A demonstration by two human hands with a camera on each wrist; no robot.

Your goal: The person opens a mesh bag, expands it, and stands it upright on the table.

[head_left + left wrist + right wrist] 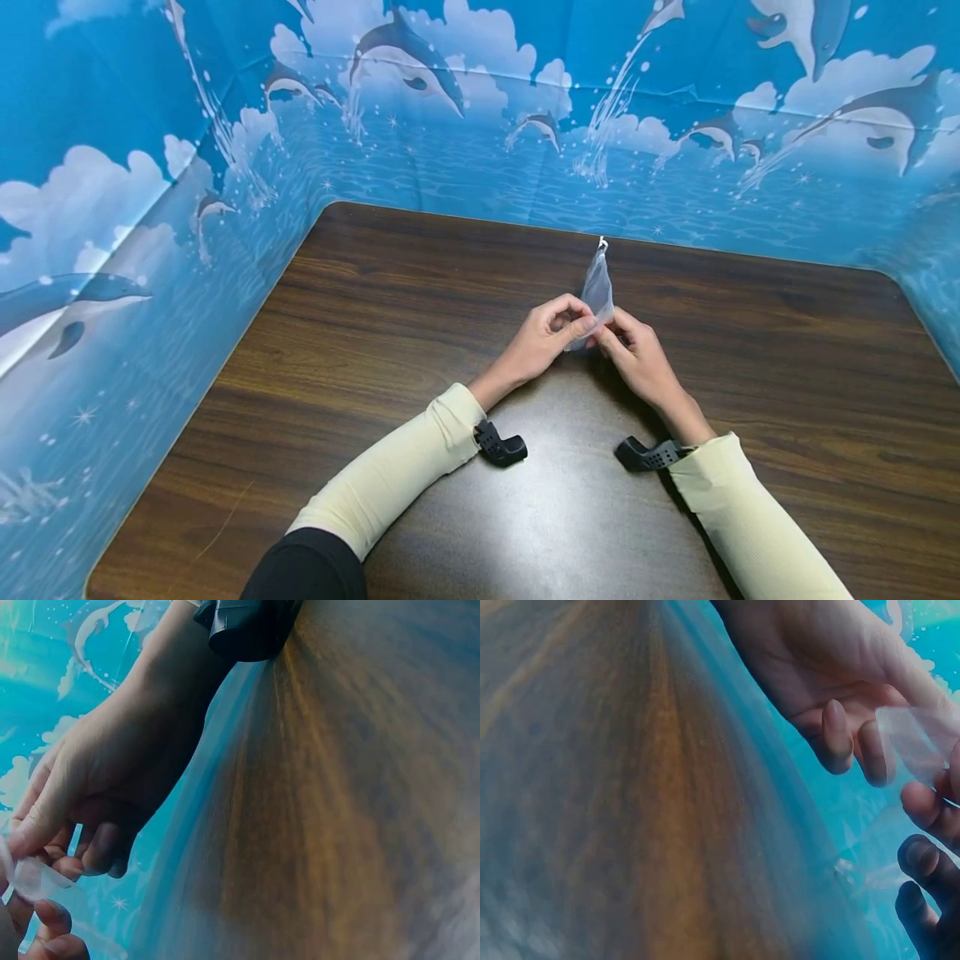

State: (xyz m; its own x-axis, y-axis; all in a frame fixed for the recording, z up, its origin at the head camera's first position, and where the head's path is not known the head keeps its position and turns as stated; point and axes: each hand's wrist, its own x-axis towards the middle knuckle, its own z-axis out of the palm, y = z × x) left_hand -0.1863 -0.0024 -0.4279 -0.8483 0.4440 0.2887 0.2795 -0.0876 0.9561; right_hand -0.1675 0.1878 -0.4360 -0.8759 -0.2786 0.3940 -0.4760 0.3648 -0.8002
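Observation:
A thin, see-through plastic bag (597,287) stretches away from the hands over the table, its far end gathered into a narrow white tip. Thumb and finger of the left hand (542,337) pinch its near edge from the left. Close beside, the right hand (643,358) pinches the same edge, fingertips nearly meeting the left ones. In the left wrist view, clear film (45,881) spans the space between the fingers. The right wrist view shows a flap of the bag (911,742) at the thumb, with the other fingers loosely bent.
The dark wood-grain table (375,292) has rounded far corners. A blue dolphin-print cloth (480,150) hangs behind it and along the left. Black wrist cameras (501,446) sit on both wrists beside pale yellow sleeves (405,467).

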